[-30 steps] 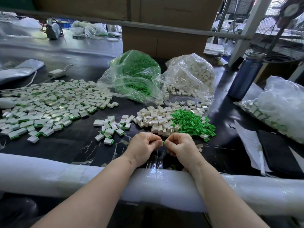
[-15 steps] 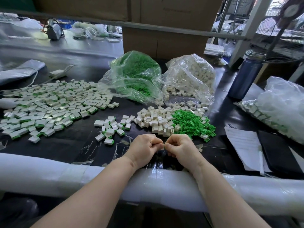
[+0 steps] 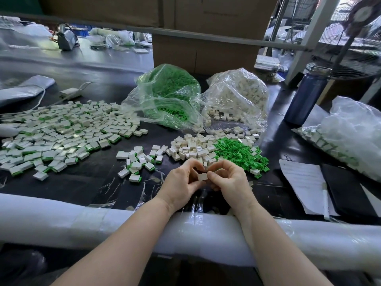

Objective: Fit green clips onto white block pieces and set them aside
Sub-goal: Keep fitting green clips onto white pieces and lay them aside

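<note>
My left hand [image 3: 182, 182] and my right hand [image 3: 228, 180] meet near the table's front edge and together pinch one small white block piece [image 3: 202, 176] between fingertips; no green shows on it from here. Just beyond the hands lie a heap of loose white blocks [image 3: 191, 150] and a heap of loose green clips [image 3: 240, 154]. A small group of fitted pieces [image 3: 138, 162] sits to the left, and a large spread of fitted pieces [image 3: 57, 137] covers the far left of the table.
An open bag of green clips [image 3: 169, 96] and an open bag of white blocks [image 3: 239, 96] stand behind the heaps. A blue bottle [image 3: 305, 96], another filled bag [image 3: 350, 137], papers with a pen [image 3: 305, 182] and a dark notebook [image 3: 350, 190] lie right. A padded white rail [image 3: 61, 219] lines the front edge.
Both hands were pressed knuckle to knuckle with fingers curled tight; now the fingers have loosened and turned, and a white block shows between the fingertips.
</note>
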Available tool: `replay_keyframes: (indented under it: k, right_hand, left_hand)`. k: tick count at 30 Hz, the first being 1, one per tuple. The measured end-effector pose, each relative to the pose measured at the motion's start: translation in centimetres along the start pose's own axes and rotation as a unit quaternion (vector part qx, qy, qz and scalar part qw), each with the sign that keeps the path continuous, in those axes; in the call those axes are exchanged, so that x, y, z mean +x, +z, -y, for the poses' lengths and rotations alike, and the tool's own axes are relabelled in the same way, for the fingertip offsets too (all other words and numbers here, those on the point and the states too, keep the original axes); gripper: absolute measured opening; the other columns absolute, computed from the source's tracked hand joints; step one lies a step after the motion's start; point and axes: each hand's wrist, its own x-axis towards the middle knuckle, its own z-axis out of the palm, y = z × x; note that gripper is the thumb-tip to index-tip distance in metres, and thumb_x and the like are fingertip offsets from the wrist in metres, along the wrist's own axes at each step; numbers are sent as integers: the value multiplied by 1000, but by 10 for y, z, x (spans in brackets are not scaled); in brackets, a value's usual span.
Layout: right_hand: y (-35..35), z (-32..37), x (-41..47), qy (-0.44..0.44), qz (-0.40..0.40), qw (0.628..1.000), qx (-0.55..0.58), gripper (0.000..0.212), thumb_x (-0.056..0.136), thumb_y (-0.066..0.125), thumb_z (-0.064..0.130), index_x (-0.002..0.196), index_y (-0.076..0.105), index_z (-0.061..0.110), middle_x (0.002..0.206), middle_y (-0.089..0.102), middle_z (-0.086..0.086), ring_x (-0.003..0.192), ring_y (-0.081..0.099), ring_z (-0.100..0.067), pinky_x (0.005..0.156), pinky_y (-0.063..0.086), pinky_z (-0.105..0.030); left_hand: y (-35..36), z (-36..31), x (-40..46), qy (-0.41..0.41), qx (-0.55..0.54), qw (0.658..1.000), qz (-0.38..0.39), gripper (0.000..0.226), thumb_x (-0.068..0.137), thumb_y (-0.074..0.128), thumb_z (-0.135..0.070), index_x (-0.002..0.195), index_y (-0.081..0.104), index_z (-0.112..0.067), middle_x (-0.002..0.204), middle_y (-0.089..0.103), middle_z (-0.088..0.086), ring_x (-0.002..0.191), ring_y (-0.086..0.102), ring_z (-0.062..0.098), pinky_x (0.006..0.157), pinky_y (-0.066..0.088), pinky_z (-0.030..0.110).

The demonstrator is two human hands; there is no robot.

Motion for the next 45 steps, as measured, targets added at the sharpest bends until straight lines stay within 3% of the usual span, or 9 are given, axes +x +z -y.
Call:
replay_keyframes:
  k: [2,5,12,19,27,33,36,40,45]
  right_hand:
    - [-1,-1,1,0,-2,1000,12,13,83,61,-5,76,62,6,56,62,-2,48,56,-6,48,46,-17]
    - [-3,-1,1,0,2,999,36,15,84,62,-3,74,65,8,57,64,0,50,58,-6,49,48,-17]
    - [2,-2,2,-1,-1,999,-35,19,87,60,1,72,62,12,56,59,3,45,52,0,48,46,-15]
    - [2,0,-1,-9,27,992,-120,22,88,60,3,69,59,15,58,57,1,51,49,-7,55,45,-21]
    - [3,1,0,7,11,992,-126,23,86,61,4,66,60,14,57,57,-3,49,49,-8,52,44,-21]
    - [-1,1,-1,1,37,990,-138,22,85,62,4,67,61,15,58,59,-1,49,50,-5,54,46,-20]
    - [-1,1,-1,4,39,989,-140,22,85,62,3,66,61,15,56,58,2,46,49,-2,52,46,-18]
    - [1,1,-1,6,23,989,-148,21,85,62,3,66,61,14,57,58,-3,49,50,-8,55,46,-24]
    - [1,3,-2,-1,42,989,-143,19,85,63,4,68,62,13,59,59,-5,52,51,-11,56,46,-26]
  left_hand:
    - [0,2,0,1,7,1000,-10,22,83,68,-14,87,54,-30,77,61,-3,65,54,6,67,43,10]
    - [0,1,1,-1,-18,999,-31,6,87,63,-17,89,64,-22,81,63,-6,74,57,6,75,44,13]
    - [-3,2,2,-37,-23,999,2,16,89,61,-22,98,71,-12,91,70,1,89,62,13,85,47,23]
    - [-4,2,2,-40,35,999,9,16,89,61,-19,97,71,-10,93,69,4,90,62,17,87,48,30]
    - [-3,0,1,-8,63,998,15,17,89,60,-19,96,71,-8,85,61,-3,86,59,14,82,46,26]
    - [-3,0,1,10,86,996,15,16,89,60,-16,95,71,-6,78,54,-7,79,51,9,73,36,14]
    - [-3,-1,1,16,97,995,19,16,89,60,-17,95,71,-7,80,54,-5,79,52,10,73,39,18]
    - [-2,-3,-1,32,123,992,28,17,89,59,-18,93,71,-6,80,53,-3,81,55,18,78,44,28]
    - [-2,-1,0,11,98,995,15,16,90,59,-17,94,72,-7,78,53,-9,79,52,10,71,36,14]
